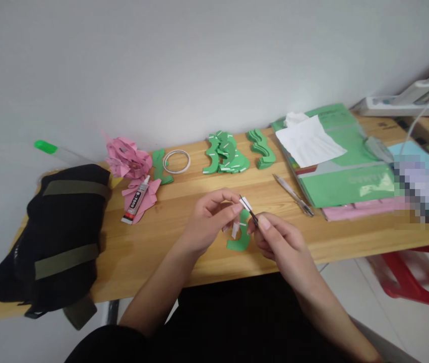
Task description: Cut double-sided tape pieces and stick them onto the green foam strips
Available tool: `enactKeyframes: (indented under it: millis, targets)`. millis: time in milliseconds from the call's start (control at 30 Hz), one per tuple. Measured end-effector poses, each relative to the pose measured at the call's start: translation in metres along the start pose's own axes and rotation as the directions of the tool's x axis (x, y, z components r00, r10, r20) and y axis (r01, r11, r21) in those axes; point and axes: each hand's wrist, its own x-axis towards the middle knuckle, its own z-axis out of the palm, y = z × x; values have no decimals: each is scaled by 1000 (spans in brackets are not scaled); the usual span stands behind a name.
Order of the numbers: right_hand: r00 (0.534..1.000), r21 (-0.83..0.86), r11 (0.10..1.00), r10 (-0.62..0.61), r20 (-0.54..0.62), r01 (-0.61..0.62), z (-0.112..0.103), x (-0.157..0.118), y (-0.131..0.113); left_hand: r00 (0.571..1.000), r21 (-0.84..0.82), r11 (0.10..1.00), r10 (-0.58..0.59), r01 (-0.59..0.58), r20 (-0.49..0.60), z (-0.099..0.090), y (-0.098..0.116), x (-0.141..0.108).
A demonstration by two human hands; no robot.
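My left hand (216, 219) pinches a small white strip (246, 203) between thumb and finger. Close on its right, my right hand (280, 237) holds a thin dark tool (253, 217), which looks like tweezers, with its tip at the strip. A curved green paper piece (240, 244) lies on the wooden table (154, 262) just below and between both hands. Another narrow whitish strip (234, 230) hangs under my left fingers. Behind the hands lie a heap of green wavy pieces with white strips (227, 154) and a neater green stack (261, 151).
A tape roll (177, 162), pink paper (127, 156) and a glue tube (135, 201) are left of centre. A black bag (66, 232) covers the left end. Rightward lie a pen (293, 194), green folder (350, 174), white tissue (308, 141) and power strip (395, 105).
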Motion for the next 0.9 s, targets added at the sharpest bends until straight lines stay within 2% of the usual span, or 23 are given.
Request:
enactKeyframes:
  millis: [100,167,233,300,367,433,533,767,900]
  targets:
    - [995,-159,985,-71,-65,60,-4,-2,2,1000,-36,999,7,-7,13,-3,-1,-2]
    - [992,-250,964,-111,-65,91,-8,-3,2,999,-26,998,48,-49,-15,-6,0,-3]
    - [991,-346,930,-137,-5,127,-14,-3,1,985,46,987,155,-152,-75,-9,2,-3]
    - [987,-437,885,-140,82,162,-21,-2,-1,955,202,944,283,-261,-89,-12,5,-3]
    - [980,-504,843,-123,157,186,-27,-2,-4,933,384,861,360,-334,2,-14,10,-4]
    - [973,-546,813,-101,209,201,-32,-1,-6,921,528,758,356,-383,157,-16,15,-4]
    - [965,-578,786,-83,250,218,-36,0,-7,888,617,638,331,-461,320,-19,19,-5]
    - [959,-577,787,-66,276,220,-39,0,-4,846,634,561,377,-532,376,-21,13,-5]
    - [956,-582,787,-36,290,206,-42,-1,-4,792,642,471,440,-605,424,-22,13,-5]
